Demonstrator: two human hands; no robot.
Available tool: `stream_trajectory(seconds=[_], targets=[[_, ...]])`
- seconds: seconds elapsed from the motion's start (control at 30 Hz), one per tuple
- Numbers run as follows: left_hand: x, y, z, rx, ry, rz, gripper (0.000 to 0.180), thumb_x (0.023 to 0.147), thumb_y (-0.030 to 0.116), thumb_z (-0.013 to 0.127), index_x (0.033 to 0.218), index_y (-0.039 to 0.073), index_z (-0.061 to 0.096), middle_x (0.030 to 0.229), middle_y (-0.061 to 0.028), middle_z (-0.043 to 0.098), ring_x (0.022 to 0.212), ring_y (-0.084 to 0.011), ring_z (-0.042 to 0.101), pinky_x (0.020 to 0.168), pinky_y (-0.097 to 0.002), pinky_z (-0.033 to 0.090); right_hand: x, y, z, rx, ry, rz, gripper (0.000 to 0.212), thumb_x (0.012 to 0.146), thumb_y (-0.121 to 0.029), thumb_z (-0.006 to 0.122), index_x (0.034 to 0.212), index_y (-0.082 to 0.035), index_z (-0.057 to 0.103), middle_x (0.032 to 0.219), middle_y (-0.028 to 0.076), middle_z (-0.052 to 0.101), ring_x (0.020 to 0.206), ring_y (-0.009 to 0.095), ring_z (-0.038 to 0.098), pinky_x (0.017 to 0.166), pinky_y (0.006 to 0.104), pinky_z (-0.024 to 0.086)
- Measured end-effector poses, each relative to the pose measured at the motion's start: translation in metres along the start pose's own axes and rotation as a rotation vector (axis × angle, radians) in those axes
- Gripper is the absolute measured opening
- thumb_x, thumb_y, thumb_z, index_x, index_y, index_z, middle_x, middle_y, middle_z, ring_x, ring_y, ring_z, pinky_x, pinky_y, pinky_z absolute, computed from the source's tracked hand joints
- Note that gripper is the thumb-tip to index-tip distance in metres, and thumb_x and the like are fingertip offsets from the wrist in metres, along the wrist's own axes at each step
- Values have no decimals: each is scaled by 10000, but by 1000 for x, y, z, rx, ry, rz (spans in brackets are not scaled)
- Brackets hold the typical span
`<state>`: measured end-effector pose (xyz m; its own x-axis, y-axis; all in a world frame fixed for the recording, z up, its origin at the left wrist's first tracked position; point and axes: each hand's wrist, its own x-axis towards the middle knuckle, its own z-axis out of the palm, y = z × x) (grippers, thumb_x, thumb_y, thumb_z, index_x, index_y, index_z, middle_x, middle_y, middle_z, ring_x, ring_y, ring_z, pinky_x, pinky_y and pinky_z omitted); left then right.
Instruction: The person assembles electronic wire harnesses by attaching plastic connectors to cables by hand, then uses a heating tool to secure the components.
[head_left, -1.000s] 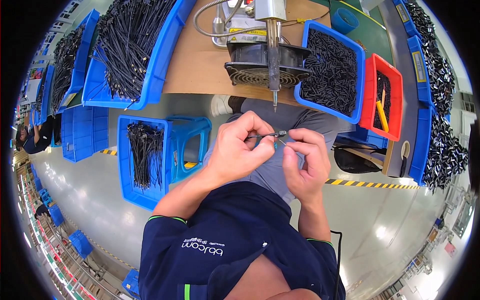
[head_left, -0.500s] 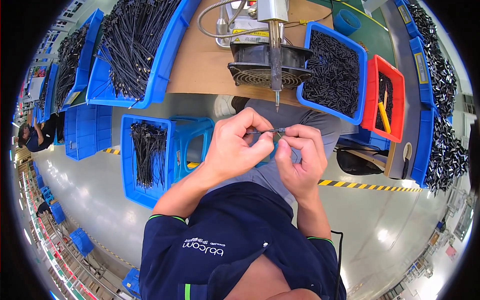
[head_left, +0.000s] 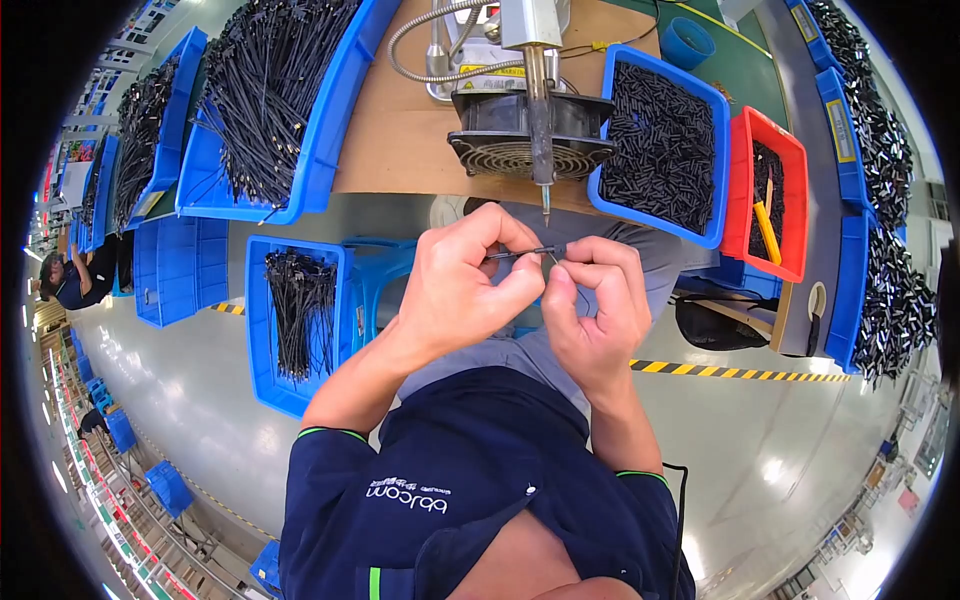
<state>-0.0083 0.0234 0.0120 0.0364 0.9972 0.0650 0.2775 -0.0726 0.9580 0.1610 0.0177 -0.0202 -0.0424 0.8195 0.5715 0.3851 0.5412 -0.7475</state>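
A thin black cable runs between my two hands, just below the pointed tip of a soldering iron that hangs down over the table edge. My left hand pinches the cable between thumb and fingers. At its other end, my right hand is closed, its fingertips on the dark end of the cable. From between the right thumb and fingers a fine, light wire sticks up toward the cable. The iron tip and the cable are apart. The fingers hide part of the cable.
Behind the iron sits a black fan. Right of it stand a blue bin of short black tubes and a red bin with a yellow-handled tool. Blue cable bins are at left; a lower one stands beside a stool.
Both hands and the cable have shifted slightly up and left in the picture. The whole scene has shifted a little too. The grip on the cable looks the same.
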Motion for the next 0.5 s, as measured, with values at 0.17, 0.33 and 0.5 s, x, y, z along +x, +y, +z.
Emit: stream_trajectory(seconds=[0.17, 0.33, 0.5], targets=[[8, 13, -3, 27, 15, 14, 90, 815, 42, 734, 868, -1, 674, 758, -40, 705, 559, -43, 504, 504, -250, 412, 9, -2, 2, 4, 33, -22, 208, 771, 83, 758, 920, -8, 646, 1004, 132, 678, 877, 291, 652, 734, 374, 544], [15, 13, -6, 61, 6, 21, 100, 808, 58, 743, 865, 9, 677, 739, -43, 697, 554, -60, 515, 515, -260, 428, 12, 0, 5, 3, 47, -23, 203, 774, 84, 756, 918, -9, 648, 1006, 133, 679, 877, 285, 653, 730, 369, 544], [19, 17, -9, 95, 14, 30, 104, 806, 68, 746, 858, 13, 675, 730, -47, 690, 551, -72, 522, 519, -271, 437, 16, -1, 7, 9, 54, -31, 199, 774, 86, 755, 917, -7, 651, 1007, 136, 680, 876, 280, 655, 728, 366, 543]])
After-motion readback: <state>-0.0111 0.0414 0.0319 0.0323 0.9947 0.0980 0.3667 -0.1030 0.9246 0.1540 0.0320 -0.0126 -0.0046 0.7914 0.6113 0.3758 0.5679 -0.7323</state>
